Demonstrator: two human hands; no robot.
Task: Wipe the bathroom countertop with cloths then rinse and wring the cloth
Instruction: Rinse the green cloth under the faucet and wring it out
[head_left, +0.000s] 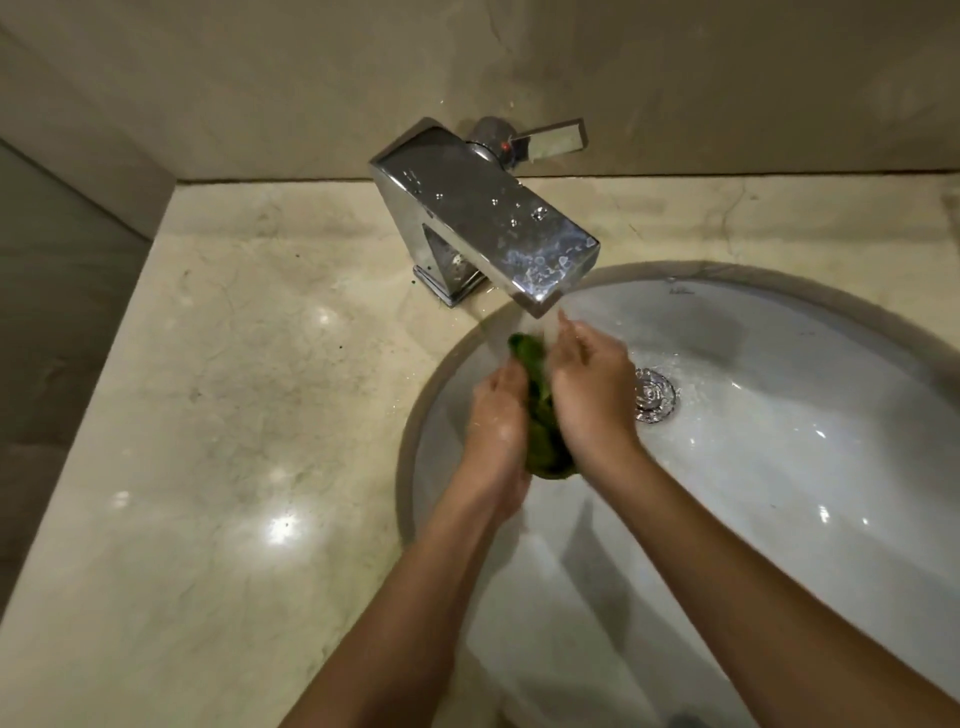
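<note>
My cloth (543, 415) is dark green, plain, without any pattern. The countertop (234, 415) before me is cream-beige marble with thin grey veins and a few small dark specks. The sink (779, 467) is glossy white. The faucet (483, 218) is shiny silver chrome, with one small red dot (505, 148) by its handle (550, 139). The drain (655, 395) is silver too. The wall (311, 78) is plain beige.

The cloth (545, 431) is mostly hidden between the palms — the left grip (493, 421) is blurred. The sink (779, 467) is cropped rightward.
</note>
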